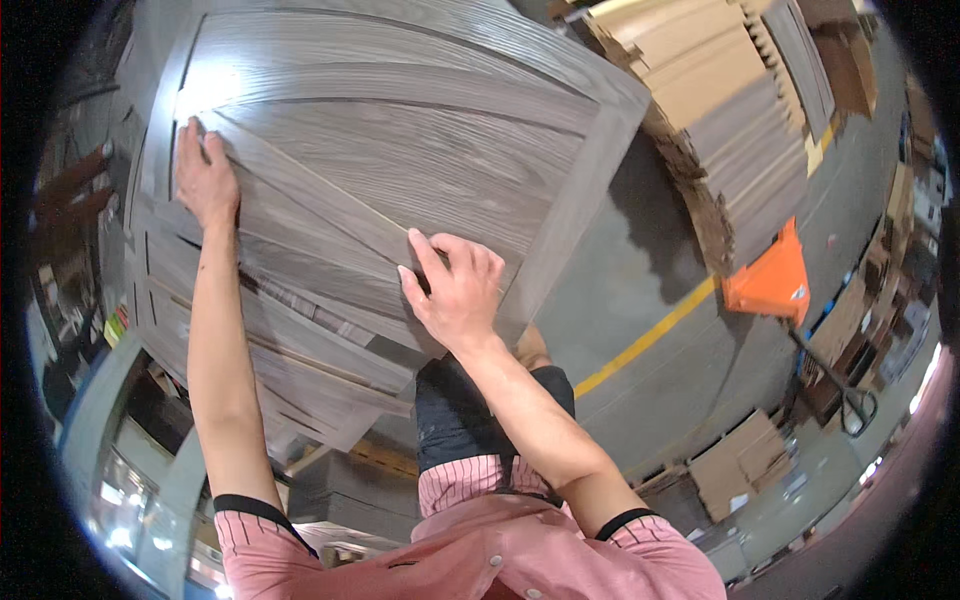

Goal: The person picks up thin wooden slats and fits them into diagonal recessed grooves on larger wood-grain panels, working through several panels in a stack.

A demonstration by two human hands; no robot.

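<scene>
A large grey wood-grain door panel [430, 165] with a raised frame lies before me. A diagonal wooden strip [318, 200] with a thin pale edge runs across it between my two hands. At the upper left end of the strip, my left hand [206, 182] rests on the panel, its fingers stretched out. My right hand [460, 292] is at the strip's lower right end. Its forefinger and thumb straddle the strip, one at each edge, while the other fingers curl. Bright glare washes out the panel just beyond my left fingertips.
More grey panels [300, 375] lie beneath and nearer to me. On the right stands a stack of boards [735, 165] beside an orange pallet jack [770, 280]. A yellow line [650, 335] crosses the grey floor. Flattened cardboard [740, 465] lies at lower right.
</scene>
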